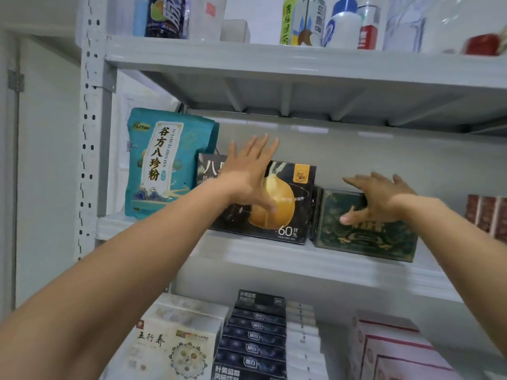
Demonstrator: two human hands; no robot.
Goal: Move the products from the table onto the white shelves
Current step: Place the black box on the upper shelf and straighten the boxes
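Presently, left hand (248, 174) spread wide before the black box (301, 207) on the middle shelf (274, 260). Right hand (381, 198), fingers splayed, rests on the green box (365, 239), standing at the black box's three o'clock, touching it.

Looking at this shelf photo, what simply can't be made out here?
Head view only:
- Black box: title partly covered by the left hand.
- Green box: upper front hidden behind the right hand.
- Top-shelf bottles: tops cut off by the upper edge.
- Red packs: cut off by the right edge.
- The table: out of view.
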